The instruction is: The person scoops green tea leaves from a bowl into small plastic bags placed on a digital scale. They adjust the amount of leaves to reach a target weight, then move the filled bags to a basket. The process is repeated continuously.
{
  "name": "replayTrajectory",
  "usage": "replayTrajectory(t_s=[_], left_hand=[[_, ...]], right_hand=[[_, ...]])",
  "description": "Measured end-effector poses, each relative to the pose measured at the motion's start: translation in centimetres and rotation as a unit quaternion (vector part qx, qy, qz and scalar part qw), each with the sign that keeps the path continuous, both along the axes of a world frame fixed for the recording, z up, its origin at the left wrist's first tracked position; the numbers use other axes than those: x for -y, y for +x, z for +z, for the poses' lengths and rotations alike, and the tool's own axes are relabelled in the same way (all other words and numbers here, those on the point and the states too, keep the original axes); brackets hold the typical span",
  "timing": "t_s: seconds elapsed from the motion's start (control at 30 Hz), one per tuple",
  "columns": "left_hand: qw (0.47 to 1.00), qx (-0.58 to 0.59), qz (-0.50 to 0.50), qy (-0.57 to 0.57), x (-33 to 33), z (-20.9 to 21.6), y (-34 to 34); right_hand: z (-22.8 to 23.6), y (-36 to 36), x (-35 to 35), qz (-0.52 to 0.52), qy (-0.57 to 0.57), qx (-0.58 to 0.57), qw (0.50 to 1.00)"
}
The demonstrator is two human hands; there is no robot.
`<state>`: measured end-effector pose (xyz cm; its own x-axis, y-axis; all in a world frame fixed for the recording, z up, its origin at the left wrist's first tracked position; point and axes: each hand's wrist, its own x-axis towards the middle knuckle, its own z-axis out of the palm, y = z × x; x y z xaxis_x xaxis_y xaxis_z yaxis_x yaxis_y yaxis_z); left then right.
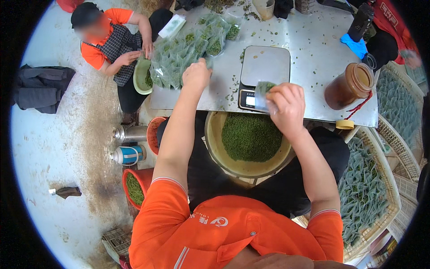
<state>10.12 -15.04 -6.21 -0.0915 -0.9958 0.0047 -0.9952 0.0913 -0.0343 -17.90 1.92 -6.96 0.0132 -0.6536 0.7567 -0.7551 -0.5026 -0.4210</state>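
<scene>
My right hand (289, 105) pinches a small clear plastic bag (265, 88) with green leaf pellets inside, held over the front of the digital scale (265, 65). At the right edge of a heap of filled clear bags (172, 60) is my left hand (197, 75). Its fingers are curled and turned away, and what they hold is hidden; a scrap of clear plastic shows beside them. Between my legs, below the table edge, stands a wide round basin (214, 150) with a mound of green pellets (251, 136).
A co-worker (112, 40) at the left holds a pale green bowl (142, 71). On the metal table (309, 85) stand a brown jar (347, 87) and scattered pellets. Baskets of filled bags (363, 193) line the right. Red buckets (139, 186) and flasks (130, 154) are left.
</scene>
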Motion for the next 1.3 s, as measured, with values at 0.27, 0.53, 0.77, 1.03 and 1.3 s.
replayTrajectory(t_s=[0.27, 0.53, 0.77, 1.03, 1.3], left_hand=[[0.942, -0.286, -0.161, -0.071, -7.2, 8.9, -5.2], [0.897, -0.193, -0.383, -0.109, -9.9, 3.0, -6.7], [0.903, -0.351, -0.248, -0.005, -21.5, -2.2, -1.5], [0.855, -0.261, -0.359, 0.268, -27.9, -6.4, -5.0], [0.849, -0.213, -0.370, 0.310, -29.8, -5.9, -6.6]], right_hand=[[0.1, 1.4, -5.1, 0.136, 0.061, 0.044, 0.988], [5.6, -5.7, -18.0, -0.068, 0.035, 0.031, 0.997], [9.4, -24.0, -42.4, -0.520, 0.242, 0.069, 0.816], [9.6, -33.1, -63.4, -0.655, 0.388, 0.200, 0.616], [0.0, -27.7, -64.9, -0.707, 0.443, 0.109, 0.540]])
